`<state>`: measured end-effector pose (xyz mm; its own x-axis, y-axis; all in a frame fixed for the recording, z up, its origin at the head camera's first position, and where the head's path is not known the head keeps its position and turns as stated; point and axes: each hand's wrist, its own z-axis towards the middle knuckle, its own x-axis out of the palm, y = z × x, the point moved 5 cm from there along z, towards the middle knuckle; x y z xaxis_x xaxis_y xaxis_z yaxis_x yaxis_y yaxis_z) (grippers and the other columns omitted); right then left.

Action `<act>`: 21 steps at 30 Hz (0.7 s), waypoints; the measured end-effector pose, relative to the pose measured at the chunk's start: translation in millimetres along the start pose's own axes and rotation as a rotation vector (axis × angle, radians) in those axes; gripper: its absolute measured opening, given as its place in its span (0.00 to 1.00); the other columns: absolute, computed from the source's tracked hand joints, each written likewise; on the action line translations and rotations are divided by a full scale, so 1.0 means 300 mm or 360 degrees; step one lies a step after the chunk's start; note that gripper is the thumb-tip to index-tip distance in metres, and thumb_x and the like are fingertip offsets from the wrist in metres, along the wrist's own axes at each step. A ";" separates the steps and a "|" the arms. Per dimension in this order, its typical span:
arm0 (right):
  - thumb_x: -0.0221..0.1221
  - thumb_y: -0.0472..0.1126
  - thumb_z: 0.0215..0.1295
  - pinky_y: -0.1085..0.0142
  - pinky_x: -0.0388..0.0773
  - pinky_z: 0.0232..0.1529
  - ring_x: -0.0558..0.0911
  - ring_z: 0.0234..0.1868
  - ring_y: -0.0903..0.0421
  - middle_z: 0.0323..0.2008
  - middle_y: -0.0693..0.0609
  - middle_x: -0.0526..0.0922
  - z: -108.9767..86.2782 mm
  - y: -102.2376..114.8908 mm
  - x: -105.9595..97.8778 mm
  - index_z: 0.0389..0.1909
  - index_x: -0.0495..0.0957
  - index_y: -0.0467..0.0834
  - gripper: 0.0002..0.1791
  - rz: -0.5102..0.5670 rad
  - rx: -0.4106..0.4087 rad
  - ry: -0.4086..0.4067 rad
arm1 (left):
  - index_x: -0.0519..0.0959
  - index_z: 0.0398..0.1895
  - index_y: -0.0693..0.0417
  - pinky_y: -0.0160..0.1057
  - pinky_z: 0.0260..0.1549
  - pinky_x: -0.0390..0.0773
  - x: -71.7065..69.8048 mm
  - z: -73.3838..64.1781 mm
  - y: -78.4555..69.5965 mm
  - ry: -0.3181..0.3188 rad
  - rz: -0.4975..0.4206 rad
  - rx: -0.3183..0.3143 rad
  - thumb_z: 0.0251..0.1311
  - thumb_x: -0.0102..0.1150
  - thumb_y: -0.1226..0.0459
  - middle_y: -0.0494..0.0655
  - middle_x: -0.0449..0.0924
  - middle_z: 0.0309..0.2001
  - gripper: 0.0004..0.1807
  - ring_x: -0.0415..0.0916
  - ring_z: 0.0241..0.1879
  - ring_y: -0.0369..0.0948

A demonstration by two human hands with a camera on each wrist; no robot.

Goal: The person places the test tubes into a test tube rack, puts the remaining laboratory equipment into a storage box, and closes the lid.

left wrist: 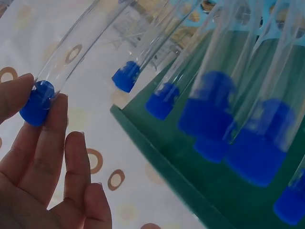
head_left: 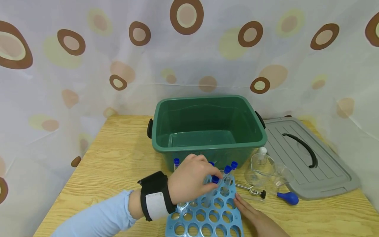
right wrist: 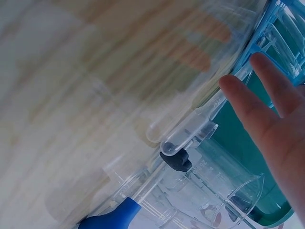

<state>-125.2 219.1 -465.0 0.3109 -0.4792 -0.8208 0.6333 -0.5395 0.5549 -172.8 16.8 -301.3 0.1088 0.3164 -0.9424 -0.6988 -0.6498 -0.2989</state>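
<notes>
My left hand [head_left: 189, 179] pinches the blue cap of a clear test tube [head_left: 215, 179] between thumb and fingers. In the left wrist view, this test tube [left wrist: 71, 47] stands apart from several other blue-capped test tubes [left wrist: 255, 143]. Those stand in the light-blue test tube rack [head_left: 169, 228], whose front rows of holes show no tubes. Along the rack's right side lies my right hand [head_left: 257, 219]. Seen from the right wrist, that hand [right wrist: 281, 114] has straight fingers at the rack's edge, beside a clear plastic dropper [right wrist: 190, 131].
A green bin [head_left: 207, 148] with black handles stands behind the rack. Its grey lid [head_left: 325, 174] lies at the right. Between them are glass beakers [head_left: 256, 172], a metal clamp [head_left: 251, 190] with a black knob, and a blue rubber bulb [head_left: 288, 198].
</notes>
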 end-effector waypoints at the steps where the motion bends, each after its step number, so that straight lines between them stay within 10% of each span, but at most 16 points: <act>1: 0.58 0.68 0.53 0.65 0.77 0.47 0.62 0.67 0.63 0.75 0.63 0.42 0.000 0.000 0.000 0.73 0.49 0.45 0.53 -0.0002 0.0001 -0.0001 | 0.85 0.42 0.41 0.37 0.47 0.70 0.006 -0.001 0.001 0.0001 0.0008 0.0004 0.55 0.65 0.56 0.33 0.85 0.38 0.11 0.74 0.41 0.35; 21: 0.58 0.68 0.53 0.66 0.77 0.47 0.63 0.67 0.61 0.74 0.65 0.40 -0.003 -0.006 0.004 0.73 0.48 0.46 0.53 0.0018 0.0031 0.0031 | 0.85 0.39 0.38 0.34 0.42 0.67 0.094 -0.011 0.017 0.0067 0.0233 0.0007 0.55 0.64 0.55 0.29 0.84 0.35 0.08 0.74 0.38 0.34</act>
<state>-125.4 220.0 -467.0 0.3320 -0.4719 -0.8167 0.6158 -0.5474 0.5667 -171.0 20.1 -329.9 0.0354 0.1891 -0.9813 -0.7124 -0.6839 -0.1575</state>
